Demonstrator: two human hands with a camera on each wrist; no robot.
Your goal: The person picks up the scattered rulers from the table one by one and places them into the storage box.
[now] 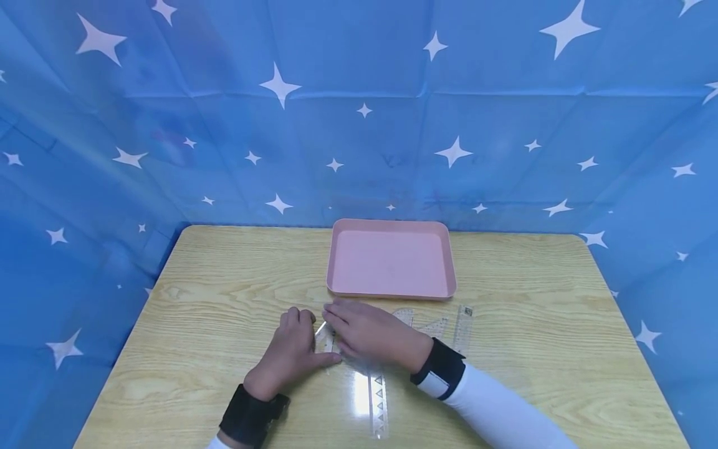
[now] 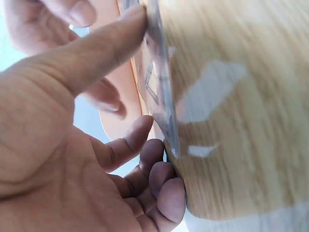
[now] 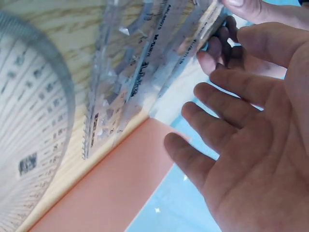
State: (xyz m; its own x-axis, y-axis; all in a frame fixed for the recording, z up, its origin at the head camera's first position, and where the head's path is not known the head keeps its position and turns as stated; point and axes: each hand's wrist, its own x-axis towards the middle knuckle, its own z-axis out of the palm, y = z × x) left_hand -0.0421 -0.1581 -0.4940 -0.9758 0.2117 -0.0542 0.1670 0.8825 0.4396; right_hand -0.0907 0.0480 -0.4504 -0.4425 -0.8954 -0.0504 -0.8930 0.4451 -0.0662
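Note:
My left hand [image 1: 288,357] is left of the middle of the table, thumb and index finger at opposite ends of a clear plastic set square [image 2: 166,96] that lies low over the wood. Its other fingers curl down at the table, as the left wrist view shows. Just to the right, my right hand [image 1: 373,333] reaches across with fingers extended, palm beside several clear rulers [image 3: 145,63] with printed lettering. A clear protractor [image 3: 34,121] lies near it. Below the right hand a clear stencil ruler [image 1: 378,405] with triangle cutouts points toward the front.
Behind the hands stands a shallow pink tray [image 1: 392,295]. Right of the right hand lie another set square [image 1: 436,327] and a short clear ruler [image 1: 462,328]. A blue curtain [image 1: 359,143] with white stars hangs behind the wooden table [image 1: 550,349].

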